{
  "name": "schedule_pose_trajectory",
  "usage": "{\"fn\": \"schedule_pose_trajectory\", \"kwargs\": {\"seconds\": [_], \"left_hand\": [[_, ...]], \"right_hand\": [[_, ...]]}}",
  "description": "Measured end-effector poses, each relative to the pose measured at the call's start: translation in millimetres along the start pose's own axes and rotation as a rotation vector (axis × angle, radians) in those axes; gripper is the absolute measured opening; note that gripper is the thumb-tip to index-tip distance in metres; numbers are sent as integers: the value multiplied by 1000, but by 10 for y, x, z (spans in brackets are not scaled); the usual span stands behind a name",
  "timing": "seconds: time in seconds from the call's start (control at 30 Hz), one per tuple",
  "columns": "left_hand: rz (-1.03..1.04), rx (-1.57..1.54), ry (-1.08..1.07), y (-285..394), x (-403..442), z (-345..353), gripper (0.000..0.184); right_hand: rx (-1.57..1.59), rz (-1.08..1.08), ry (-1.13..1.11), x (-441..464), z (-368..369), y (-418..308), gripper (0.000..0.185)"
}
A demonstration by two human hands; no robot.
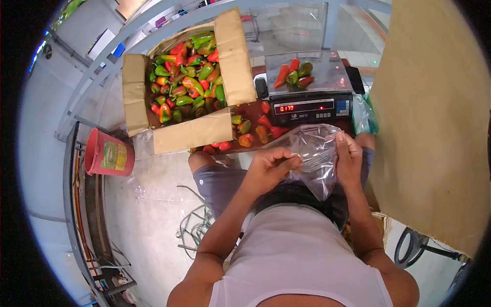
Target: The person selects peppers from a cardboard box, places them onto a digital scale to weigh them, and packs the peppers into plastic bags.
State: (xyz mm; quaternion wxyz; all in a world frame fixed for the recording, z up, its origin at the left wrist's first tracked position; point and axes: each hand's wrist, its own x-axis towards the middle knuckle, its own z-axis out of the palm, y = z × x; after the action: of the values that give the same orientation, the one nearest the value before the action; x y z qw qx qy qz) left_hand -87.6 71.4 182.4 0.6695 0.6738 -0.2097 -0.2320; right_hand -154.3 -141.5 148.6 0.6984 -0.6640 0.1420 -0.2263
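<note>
A clear plastic bag (319, 169) is stretched between my two hands above my lap. My left hand (273, 168) pinches its left side, and my right hand (349, 156) grips the upper right edge. Just beyond the bag stands a digital scale (302, 116) with a lit red display that appears to read 0.170. On its clear platform lie several red and green peppers (292, 78). More loose peppers (262, 134) rest on the dark surface left of the scale.
An open cardboard box (192, 132) full of red and green peppers stands at the back left. A red bucket (109, 153) and tangled green strapping (194, 225) are on the left. Tall cardboard (434, 117) rises on the right, near another plastic bag (364, 115).
</note>
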Motion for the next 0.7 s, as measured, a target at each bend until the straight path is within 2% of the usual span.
{"fn": "schedule_pose_trajectory", "kwargs": {"seconds": [0.07,0.17,0.27,0.37,0.47,0.57,0.7], "left_hand": [[-5,-51,20,5,-33,17,18],[-64,154,-10,-119,-46,-94,15],[-90,-48,4,-71,-39,-10,18],[-90,80,-2,-179,-66,-159,15],[-96,-45,38,-45,-56,-59,19],[-82,31,26,-229,-81,-223,14],[-101,-53,26,-105,-83,-143,17]], "right_hand": [[-4,7,-12,-23,1,-8,36],[-62,1,-38,-65,33,-70,36],[-90,-26,-26,-62,30,-34,35],[-115,-31,-31,-68,13,-26,34],[-171,-85,-8,-64,21,-5,33],[-195,-122,17,-39,-11,-11,32],[-266,-141,26,-47,-3,27,30]]}}
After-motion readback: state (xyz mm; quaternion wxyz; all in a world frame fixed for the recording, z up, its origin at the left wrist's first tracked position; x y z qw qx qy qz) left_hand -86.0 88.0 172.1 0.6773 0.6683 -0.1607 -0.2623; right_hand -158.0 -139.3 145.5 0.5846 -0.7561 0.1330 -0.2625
